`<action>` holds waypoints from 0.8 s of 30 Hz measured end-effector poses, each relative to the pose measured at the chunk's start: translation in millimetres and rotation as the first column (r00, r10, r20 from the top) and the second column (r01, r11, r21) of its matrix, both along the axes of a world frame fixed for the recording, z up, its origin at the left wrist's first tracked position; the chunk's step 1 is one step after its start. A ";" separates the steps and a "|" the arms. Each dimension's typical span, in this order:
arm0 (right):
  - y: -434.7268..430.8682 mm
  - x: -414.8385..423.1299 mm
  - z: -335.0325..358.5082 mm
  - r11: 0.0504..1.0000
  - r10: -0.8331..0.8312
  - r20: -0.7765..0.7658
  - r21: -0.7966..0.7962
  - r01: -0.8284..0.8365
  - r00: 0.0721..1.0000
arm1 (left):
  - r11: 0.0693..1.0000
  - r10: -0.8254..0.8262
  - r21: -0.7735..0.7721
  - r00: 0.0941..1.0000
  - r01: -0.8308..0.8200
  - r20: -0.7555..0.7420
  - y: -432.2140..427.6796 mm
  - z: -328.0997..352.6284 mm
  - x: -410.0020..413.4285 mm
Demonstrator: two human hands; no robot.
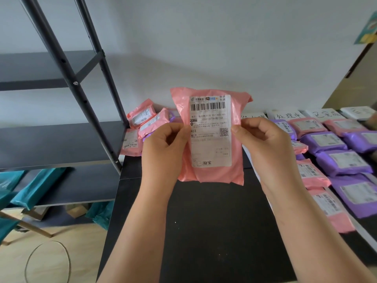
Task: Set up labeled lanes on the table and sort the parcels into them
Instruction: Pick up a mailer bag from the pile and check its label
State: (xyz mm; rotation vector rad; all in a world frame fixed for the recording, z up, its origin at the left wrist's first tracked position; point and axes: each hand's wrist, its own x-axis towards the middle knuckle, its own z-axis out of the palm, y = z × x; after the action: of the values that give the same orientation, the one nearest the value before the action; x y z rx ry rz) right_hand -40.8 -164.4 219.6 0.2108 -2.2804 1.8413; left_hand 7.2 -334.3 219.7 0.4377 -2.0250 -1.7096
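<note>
Pink plastic mailer parcel point(212, 176) held upright above the black table point(214, 231), clear of its surface, near centre of view. White shipping label point(211, 146) faces the camera: barcode at top, "A03" printed at the left edge, QR code at the right.

Left hand point(163, 148) pinches the parcel's left edge at mid-height, with the thumb in front touching the label's rim and the other fingers curled. Right hand point(265, 144) does the same on the right edge: thumb in front, remaining fingers curled close together. Both forearms rise from the bottom of the frame.

Back-left corner of the table: loose heap of pink parcels point(146, 119), several tilted, close to the wall, a bit of purple showing among them.

Right side of the table: parcels lying flat, labels up, in rows running away from the camera. Row of pink mailers point(312, 174) sits nearer the centre, with purple plastic mailers point(342, 162) just beside it, further right. At the far end of the rows, by the wall, lie white paper signs point(328, 114) with black handwritten characters. One sign is partly hidden behind the right hand.

Left of the table: black metal shelving rack point(61, 144). Teal plastic bags point(34, 188) lie on and below its low shelf. Thin cable loop point(47, 262) on the wooden floor.
</note>
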 end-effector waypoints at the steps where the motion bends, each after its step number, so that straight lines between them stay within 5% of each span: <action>1: 1.5 0.6 -0.5 1.000 -0.008 0.012 0.015 0.007 1.000 | 0.999 -0.014 -0.029 1.000 0.014 0.008 1.5 -1.6 -0.9; 9: 30.2 19.3 -10.7 0.964 -0.112 0.060 0.249 0.094 0.992 | 0.977 -0.141 -0.150 0.986 0.153 0.088 20.1 -16.1 -7.5; 19: 72.9 58.0 -38.1 0.900 -0.394 0.154 0.266 0.346 0.906 | 0.899 -0.365 -0.205 0.920 0.388 0.142 63.5 -46.6 -12.6; 24: 96.1 79.0 -51.3 0.859 -0.509 0.180 0.174 0.482 0.842 | 0.884 -0.323 -0.316 0.939 0.344 0.119 88.3 -61.3 -4.9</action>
State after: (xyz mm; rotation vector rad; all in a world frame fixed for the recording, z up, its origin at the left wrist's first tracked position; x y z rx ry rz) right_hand 38.2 -68.3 168.3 -0.5509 -2.2948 1.5116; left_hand 2.3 -246.0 158.4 0.0262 -2.4930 -1.4979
